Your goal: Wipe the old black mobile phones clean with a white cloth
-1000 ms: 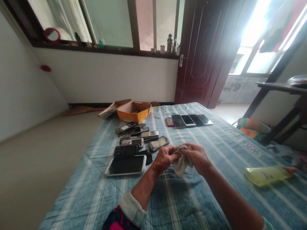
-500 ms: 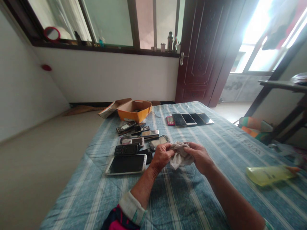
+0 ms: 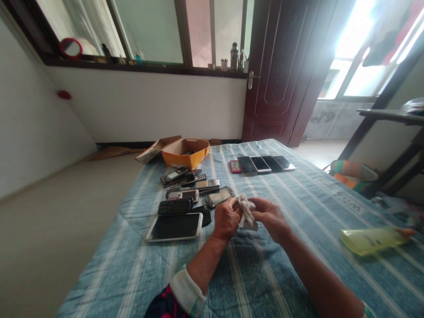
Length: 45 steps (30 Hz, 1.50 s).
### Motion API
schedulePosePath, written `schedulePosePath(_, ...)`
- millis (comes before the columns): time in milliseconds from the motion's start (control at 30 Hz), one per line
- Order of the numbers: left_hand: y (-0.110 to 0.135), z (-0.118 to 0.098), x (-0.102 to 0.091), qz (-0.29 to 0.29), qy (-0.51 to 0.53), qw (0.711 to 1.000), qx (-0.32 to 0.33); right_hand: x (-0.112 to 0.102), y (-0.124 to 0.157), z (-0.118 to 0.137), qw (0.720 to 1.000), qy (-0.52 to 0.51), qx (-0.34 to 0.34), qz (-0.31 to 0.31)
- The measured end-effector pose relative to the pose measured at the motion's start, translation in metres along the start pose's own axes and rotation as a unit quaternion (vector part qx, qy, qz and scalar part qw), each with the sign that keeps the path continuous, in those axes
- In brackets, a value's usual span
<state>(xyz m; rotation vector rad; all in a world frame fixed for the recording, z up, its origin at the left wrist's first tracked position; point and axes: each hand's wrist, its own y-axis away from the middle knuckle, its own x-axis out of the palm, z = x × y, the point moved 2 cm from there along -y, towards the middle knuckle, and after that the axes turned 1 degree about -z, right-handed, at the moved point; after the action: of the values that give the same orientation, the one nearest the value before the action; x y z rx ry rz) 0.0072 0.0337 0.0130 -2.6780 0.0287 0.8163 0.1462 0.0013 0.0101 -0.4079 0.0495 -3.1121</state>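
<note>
My left hand (image 3: pixel 227 219) is closed on a crumpled whitish cloth (image 3: pixel 247 212). On the cloth's other side my right hand (image 3: pixel 270 217) pinches its edge with thumb and fingers. Whether something lies wrapped inside the cloth is hidden. Just beyond my left hand lies a phone with a pale screen (image 3: pixel 220 197). Left of it several old mobile phones are heaped, among them a black keypad phone (image 3: pixel 175 206) and a silver keypad phone (image 3: pixel 207 184). Nearest me in that group is a large white phone with a dark screen (image 3: pixel 175 227).
An open orange cardboard box (image 3: pixel 185 155) stands at the far left of the striped bedspread (image 3: pixel 139 265). A row of several smartphones (image 3: pixel 261 164) and a small pink phone (image 3: pixel 235 166) lie farther back. A yellow bottle (image 3: pixel 371 241) lies at right.
The cloth is bunched tighter and narrower between my hands. My left hand has moved slightly right, uncovering more of the pale-screened phone, and my right hand's fingers have shifted.
</note>
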Motion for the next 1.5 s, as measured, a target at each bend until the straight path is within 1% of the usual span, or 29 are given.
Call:
schedulePosePath(100, 0.001, -0.002, 0.002, 0.007, 0.025, 1.0, 0.002, 0.001, -0.002, -0.006, 0.999, 0.03, -0.015, -0.028)
schedulePosePath(200, 0.001, -0.002, 0.004, 0.042, 0.104, 0.994, -0.012, 0.0, -0.002, -0.006, 0.997, 0.076, -0.021, -0.024)
schedulePosePath(300, 0.001, 0.0, 0.008, 0.073, 0.196, 0.977, -0.051, -0.002, -0.001, -0.005, 0.992, 0.12, -0.008, -0.044)
schedulePosePath(367, 0.0, 0.0, 0.01, 0.084, 0.247, 0.962, -0.077, -0.005, -0.001, -0.005, 0.985, 0.155, -0.003, -0.072)
schedulePosePath(467, 0.001, -0.001, 0.012, 0.104, 0.303, 0.942, -0.104, -0.009, -0.002, -0.007, 0.972, 0.204, -0.015, -0.113)
schedulePosePath(567, 0.003, -0.006, 0.011, 0.13, 0.32, 0.931, -0.115, -0.013, -0.004, -0.006, 0.956, 0.245, -0.055, -0.149)
schedulePosePath(633, 0.005, -0.011, 0.01, 0.151, 0.319, 0.93, -0.103, -0.016, -0.006, -0.004, 0.942, 0.276, -0.083, -0.173)
schedulePosePath(733, 0.007, -0.016, 0.01, 0.189, 0.324, 0.924, -0.079, -0.02, -0.006, -0.001, 0.924, 0.307, -0.096, -0.207)
schedulePosePath(800, 0.008, -0.016, 0.011, 0.201, 0.328, 0.92, -0.077, -0.021, -0.006, 0.0, 0.92, 0.308, -0.097, -0.22)
schedulePosePath(933, 0.008, -0.01, 0.017, 0.182, 0.31, 0.929, -0.092, -0.018, -0.005, -0.002, 0.932, 0.269, -0.113, -0.217)
schedulePosePath(1067, 0.006, -0.005, 0.018, 0.144, 0.309, 0.934, -0.109, -0.015, -0.005, -0.007, 0.96, 0.17, -0.116, -0.19)
schedulePosePath(1167, 0.005, -0.005, 0.016, 0.14, 0.323, 0.928, -0.122, -0.013, -0.005, -0.01, 0.976, 0.095, -0.105, -0.168)
schedulePosePath(1267, 0.005, -0.007, 0.015, 0.149, 0.342, 0.917, -0.138, -0.012, -0.005, -0.012, 0.981, 0.075, -0.102, -0.15)
schedulePosePath(1333, 0.005, -0.008, 0.015, 0.149, 0.347, 0.915, -0.144, -0.012, -0.005, -0.012, 0.978, 0.098, -0.114, -0.144)
schedulePosePath(1400, 0.005, -0.009, 0.015, 0.151, 0.341, 0.915, -0.151, -0.012, -0.004, -0.011, 0.965, 0.151, -0.156, -0.146)
schedulePosePath(1433, 0.005, -0.009, 0.015, 0.152, 0.336, 0.916, -0.154, -0.012, -0.003, -0.01, 0.952, 0.189, -0.188, -0.147)
schedulePosePath(1500, 0.006, -0.009, 0.015, 0.154, 0.327, 0.919, -0.16, -0.01, -0.001, -0.008, 0.917, 0.274, -0.256, -0.137)
